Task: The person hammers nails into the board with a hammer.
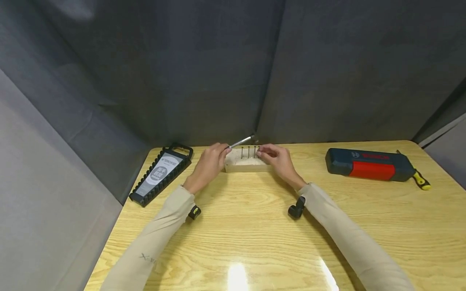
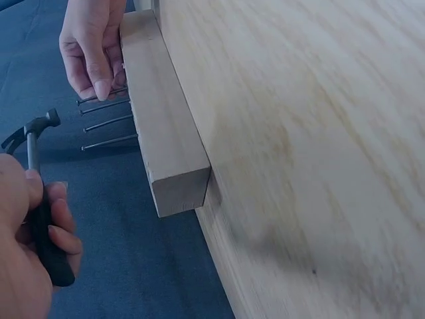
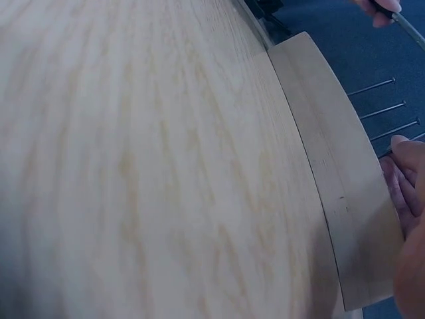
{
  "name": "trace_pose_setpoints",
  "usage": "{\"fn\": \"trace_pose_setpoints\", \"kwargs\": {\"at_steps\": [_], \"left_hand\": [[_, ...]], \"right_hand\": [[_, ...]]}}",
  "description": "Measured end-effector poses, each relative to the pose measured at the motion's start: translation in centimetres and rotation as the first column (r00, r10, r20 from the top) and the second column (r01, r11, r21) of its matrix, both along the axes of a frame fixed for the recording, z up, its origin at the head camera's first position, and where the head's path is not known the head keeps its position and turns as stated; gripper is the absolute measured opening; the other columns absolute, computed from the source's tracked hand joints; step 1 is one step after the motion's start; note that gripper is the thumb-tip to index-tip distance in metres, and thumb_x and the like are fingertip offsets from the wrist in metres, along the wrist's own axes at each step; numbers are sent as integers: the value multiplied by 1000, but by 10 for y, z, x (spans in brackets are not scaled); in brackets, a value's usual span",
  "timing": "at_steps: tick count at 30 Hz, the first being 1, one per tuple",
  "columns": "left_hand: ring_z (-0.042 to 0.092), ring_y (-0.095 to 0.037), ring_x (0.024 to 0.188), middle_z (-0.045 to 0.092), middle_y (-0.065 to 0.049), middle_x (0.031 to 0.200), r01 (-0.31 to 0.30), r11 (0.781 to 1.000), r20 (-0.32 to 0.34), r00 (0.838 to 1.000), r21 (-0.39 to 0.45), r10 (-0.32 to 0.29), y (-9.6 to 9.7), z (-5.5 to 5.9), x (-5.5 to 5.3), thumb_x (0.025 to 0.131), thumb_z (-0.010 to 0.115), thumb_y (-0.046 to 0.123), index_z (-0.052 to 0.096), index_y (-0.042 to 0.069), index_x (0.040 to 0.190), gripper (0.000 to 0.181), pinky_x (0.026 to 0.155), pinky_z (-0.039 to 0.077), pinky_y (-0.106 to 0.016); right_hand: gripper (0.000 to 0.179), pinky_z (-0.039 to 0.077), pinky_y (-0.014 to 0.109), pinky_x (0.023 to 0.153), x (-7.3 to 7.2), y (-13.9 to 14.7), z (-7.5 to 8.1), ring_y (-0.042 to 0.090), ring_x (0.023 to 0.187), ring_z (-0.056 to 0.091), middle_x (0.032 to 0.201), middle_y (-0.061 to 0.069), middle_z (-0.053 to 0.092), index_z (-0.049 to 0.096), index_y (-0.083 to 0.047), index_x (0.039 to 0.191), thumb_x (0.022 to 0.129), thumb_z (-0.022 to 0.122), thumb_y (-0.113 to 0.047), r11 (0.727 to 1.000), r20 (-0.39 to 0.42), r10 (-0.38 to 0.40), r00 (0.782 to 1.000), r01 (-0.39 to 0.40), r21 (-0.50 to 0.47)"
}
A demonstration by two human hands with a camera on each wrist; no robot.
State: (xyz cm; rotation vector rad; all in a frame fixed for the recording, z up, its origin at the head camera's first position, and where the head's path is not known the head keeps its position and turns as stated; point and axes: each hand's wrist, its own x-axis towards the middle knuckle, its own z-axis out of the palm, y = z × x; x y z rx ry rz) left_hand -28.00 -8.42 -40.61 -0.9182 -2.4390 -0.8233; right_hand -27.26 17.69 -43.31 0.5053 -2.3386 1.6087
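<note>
A claw hammer (image 2: pixel 33 143) is gripped by its dark handle in my left hand (image 1: pixel 212 161), its head raised above the wooden block (image 1: pixel 247 165). Several nails (image 1: pixel 248 152) stand in a row in the block's top face. At the right end of that row, my right hand (image 1: pixel 277 161) pinches one nail (image 2: pixel 109 94) between thumb and fingers. In the left wrist view, the hammer head hangs apart from the nails. The right wrist view shows the block (image 3: pixel 332 166) at the table's edge, with part of the pinched nail hidden by the fingers.
On the left lies a black wrench rack (image 1: pixel 160 173) with a printed card. A dark blue and red Bosch case (image 1: pixel 369 165) is on the right, with a yellow-and-black-handled tool (image 1: pixel 421 180) partly behind it. Dark curtain (image 1: pixel 218 72) hangs behind the wooden table (image 1: pixel 240 226).
</note>
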Motion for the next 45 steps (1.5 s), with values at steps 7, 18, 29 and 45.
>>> {"fn": "trace_pose_setpoints", "kwargs": {"at_steps": [7,18,29,45], "left_hand": [[61,-19,70,69,-12,88,2,998,-2,1000,-56,-2,1,-1,2,109,57,12,72,-4,104,22,63,53,-34],[65,-25,78,67,-16,93,10,983,-79,997,181,5,9,11,-4,109,55,10,69,-6,115,22,67,56,-37],[59,-23,70,65,-12,85,-14,1000,-79,997,-6,13,5,-9,2,109,57,12,69,-2,102,20,63,53,-40],[61,-25,75,67,-18,96,0,943,-101,994,333,36,12,22,1,109,57,10,68,-7,120,24,63,52,-35]], "right_hand": [[21,54,14,82,-5,-2,-6,39,100,72,110,32,73,70,14,117,97,70,5,1000,11,-8,1000,8,-3],[21,52,10,81,-26,7,-36,13,94,71,110,23,75,74,3,117,98,74,-7,999,7,-32,999,32,-25],[19,54,12,81,-27,7,-35,9,93,70,108,20,76,74,2,115,98,74,-7,999,-12,-36,999,36,1],[18,53,12,79,-24,7,-33,25,96,72,107,17,76,75,-1,115,100,72,-11,1000,-5,-21,1000,21,21]]}}
